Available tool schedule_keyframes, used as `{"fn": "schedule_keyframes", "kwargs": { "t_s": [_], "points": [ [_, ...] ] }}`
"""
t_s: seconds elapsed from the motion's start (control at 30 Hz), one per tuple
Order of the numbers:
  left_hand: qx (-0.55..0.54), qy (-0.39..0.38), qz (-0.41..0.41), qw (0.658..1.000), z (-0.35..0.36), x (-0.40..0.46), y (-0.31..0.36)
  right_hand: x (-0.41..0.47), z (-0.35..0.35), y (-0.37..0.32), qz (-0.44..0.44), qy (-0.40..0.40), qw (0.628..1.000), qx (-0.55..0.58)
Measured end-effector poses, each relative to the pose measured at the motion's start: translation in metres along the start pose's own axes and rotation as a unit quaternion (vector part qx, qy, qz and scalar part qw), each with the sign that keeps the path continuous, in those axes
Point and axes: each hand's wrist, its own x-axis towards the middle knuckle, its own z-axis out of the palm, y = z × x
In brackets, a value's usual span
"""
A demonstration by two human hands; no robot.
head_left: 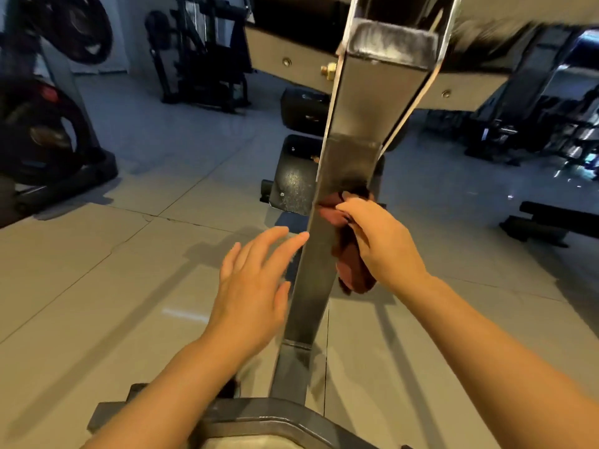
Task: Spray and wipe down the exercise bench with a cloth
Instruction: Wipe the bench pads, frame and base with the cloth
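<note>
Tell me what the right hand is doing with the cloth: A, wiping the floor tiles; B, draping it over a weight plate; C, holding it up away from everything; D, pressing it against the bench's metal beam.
D: the right hand grips the dark red cloth against the side of the metal beam.

Visible body parts: two forearms and two hands, all uncovered. The left hand (256,286) appears to the left of the bench post (324,260); the right hand (385,241) appears to the right of it. Each forearm is bare along its whole visible length – from the lower picture edge up to the wrist. Both forearms are slim and smooth, and look broader nearest the camera. Both wrists are bare. The fingers are long and slender, with rounded tips. The knuckles on the hand right of the post show as low ridges. Fingernail detail is too blurred to tell.
</note>
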Motion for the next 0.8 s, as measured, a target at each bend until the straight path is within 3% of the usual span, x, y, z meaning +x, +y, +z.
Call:
{"fn": "schedule_keyframes", "kwargs": {
  "t_s": [0.1, 0.23, 0.37, 0.5, 0.6, 0.8],
  "points": [
    [-0.051, -0.003, 0.055, 0.997, -0.031, 0.025, 0.021, -0.017, -0.041, -0.033, -0.003, 0.011, 0.992, 0.129],
    [-0.262, -0.026, 0.025, 0.964, -0.077, 0.043, 0.066, -0.036, -0.089, -0.078, 0.014, -0.055, 0.976, 0.212],
    [-0.307, -0.032, 0.027, 0.951, -0.11, 0.038, 0.089, -0.061, -0.118, -0.104, 0.069, -0.033, 0.964, 0.256],
    [-0.241, -0.037, 0.02, 0.97, -0.127, 0.028, 0.105, -0.089, -0.124, -0.117, 0.19, 0.026, 0.95, 0.245],
    [-0.172, -0.072, 0.023, 0.982, -0.134, 0.02, 0.12, -0.103, -0.126, -0.132, 0.226, -0.014, 0.931, 0.287],
    [-0.184, -0.074, -0.004, 0.98, -0.139, 0.016, 0.131, -0.108, -0.122, -0.126, 0.219, -0.075, 0.968, 0.092]
  ]
}}
